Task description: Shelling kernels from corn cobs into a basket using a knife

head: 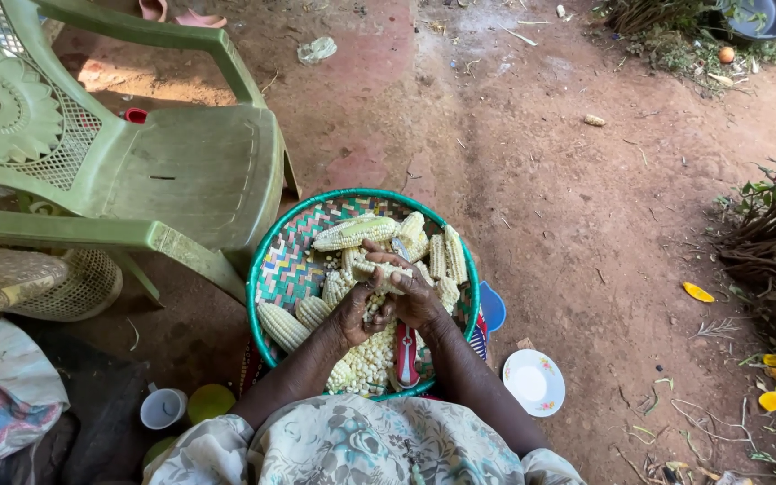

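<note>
Where red dirt spreads: green chair [181, 171]; woven basket [285, 269] beside it, holding cobs and loose kernels [370, 364]; left hand [357, 310] and right hand [417, 301], both closed on one cob [381, 269] over the basket; saucer [533, 382]; cup [163, 409].

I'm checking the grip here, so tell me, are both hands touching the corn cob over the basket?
Touching. The head view shows the left hand and right hand both wrapped around the cob, fingers pressed on its kernels, above the basket.

Bare forearms, pale floral-print garment, teal leaf pattern
</note>
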